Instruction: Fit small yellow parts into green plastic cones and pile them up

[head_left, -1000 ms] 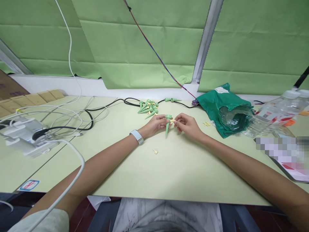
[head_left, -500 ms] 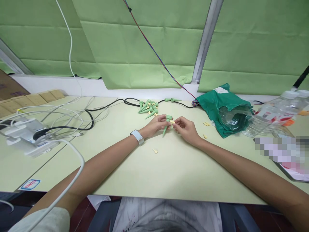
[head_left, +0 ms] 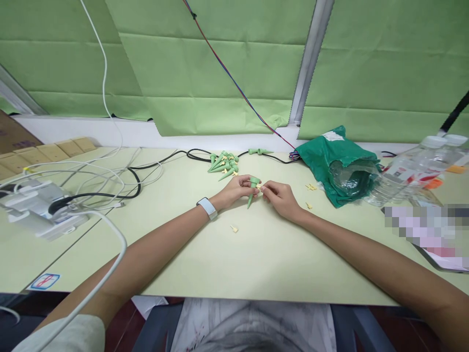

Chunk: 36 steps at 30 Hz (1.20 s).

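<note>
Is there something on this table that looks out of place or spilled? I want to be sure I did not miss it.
Yes. Small pale yellow plastic pieces lie loose, away from the pile of green plastic spikes. One sits in front of the left hand; others lie beside the green plastic bag. They look stray, as if dropped.

So this person is wearing a white band watch with a squarish silver-white face on the left wrist [head_left: 207, 209], sitting just behind the left hand [head_left: 233, 191]. A baggy off-white sleeve [head_left: 71, 335] is showing at the bottom left corner, bunching up around the upper left arm. Down the middle they're wearing a pale grey-white shirt [head_left: 252, 325] that's covered in dark smudgy streaks, with a few tiny reddish specks near the lower left of it. Honestly can't make out much else from this angle.
</note>
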Motion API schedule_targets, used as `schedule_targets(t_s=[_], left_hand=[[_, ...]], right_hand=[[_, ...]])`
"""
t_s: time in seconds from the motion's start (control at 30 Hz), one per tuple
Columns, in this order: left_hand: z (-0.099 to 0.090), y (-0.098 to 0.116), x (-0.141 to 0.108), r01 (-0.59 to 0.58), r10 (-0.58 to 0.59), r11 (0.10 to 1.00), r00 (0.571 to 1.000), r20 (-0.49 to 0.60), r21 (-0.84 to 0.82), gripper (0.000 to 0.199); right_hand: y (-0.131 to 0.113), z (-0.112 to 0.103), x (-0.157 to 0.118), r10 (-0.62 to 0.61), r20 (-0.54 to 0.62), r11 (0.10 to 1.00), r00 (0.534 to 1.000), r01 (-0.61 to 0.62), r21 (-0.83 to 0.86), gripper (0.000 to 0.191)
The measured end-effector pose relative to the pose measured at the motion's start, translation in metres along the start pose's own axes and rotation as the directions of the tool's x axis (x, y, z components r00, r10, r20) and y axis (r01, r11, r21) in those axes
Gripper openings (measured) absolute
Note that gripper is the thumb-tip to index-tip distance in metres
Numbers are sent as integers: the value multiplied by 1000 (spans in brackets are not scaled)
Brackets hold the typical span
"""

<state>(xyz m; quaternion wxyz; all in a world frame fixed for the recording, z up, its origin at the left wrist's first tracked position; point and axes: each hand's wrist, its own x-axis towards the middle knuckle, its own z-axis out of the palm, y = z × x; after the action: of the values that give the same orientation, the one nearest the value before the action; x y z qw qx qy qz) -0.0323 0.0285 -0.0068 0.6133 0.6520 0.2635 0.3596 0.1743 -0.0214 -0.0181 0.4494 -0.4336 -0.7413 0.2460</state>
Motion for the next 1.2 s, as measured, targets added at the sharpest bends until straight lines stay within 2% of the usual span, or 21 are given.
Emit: schedule_targets(t_s=[0.1, 0.27, 0.33, 0.43, 0.53, 0.67, 0.73, 0.8, 0.97, 1.1, 1.2], left_hand=[[0, 1, -1, -6, 6, 1000, 1000, 7, 24, 33], [-1, 1, -1, -12, 11, 999, 1000, 20, 46, 30], [-2, 0, 0, -15, 14, 997, 1000, 10, 73, 31], [-2, -2, 1, -18, 20, 992, 1000, -10, 122, 33], [-1, -1, 0, -12, 15, 991, 1000, -15, 136, 34], [1, 2, -1, 11, -10, 999, 1000, -14, 52, 36], [1, 4, -1, 19, -18, 999, 1000, -10, 46, 38], [2, 5, -1, 19, -18, 998, 1000, -10, 65, 38], [2, 4, 0, 20, -18, 996, 999, -31, 86, 36], [1, 3, 0, 39, -37, 997, 999, -22, 74, 35], [1, 3, 0, 33, -32, 993, 999, -12, 113, 33]], right_hand=[[-1, 0, -1, 28, 34, 1000, 999, -28, -15, 39], [-5, -1, -3, -40, -26, 996, 999, 38, -86, 23], [-5, -1, -2, -41, 1, 996, 999, 40, -78, 26], [-2, -1, 0, 21, 56, 1000, 998, -20, -19, 37], [0, -1, 1, 35, 55, 999, 998, -35, 3, 41], [-3, 0, -1, -43, 52, 994, 998, 48, -97, 25], [-4, 0, -1, -64, 61, 986, 996, 72, -152, 24], [-4, 0, -1, -44, 66, 987, 997, 54, -154, 31], [-1, 1, 2, 58, 101, 998, 993, -54, -37, 40], [-3, 1, 2, 28, 37, 999, 999, -27, -29, 26], [-4, 0, 1, -5, 14, 998, 1000, 6, -65, 28]])
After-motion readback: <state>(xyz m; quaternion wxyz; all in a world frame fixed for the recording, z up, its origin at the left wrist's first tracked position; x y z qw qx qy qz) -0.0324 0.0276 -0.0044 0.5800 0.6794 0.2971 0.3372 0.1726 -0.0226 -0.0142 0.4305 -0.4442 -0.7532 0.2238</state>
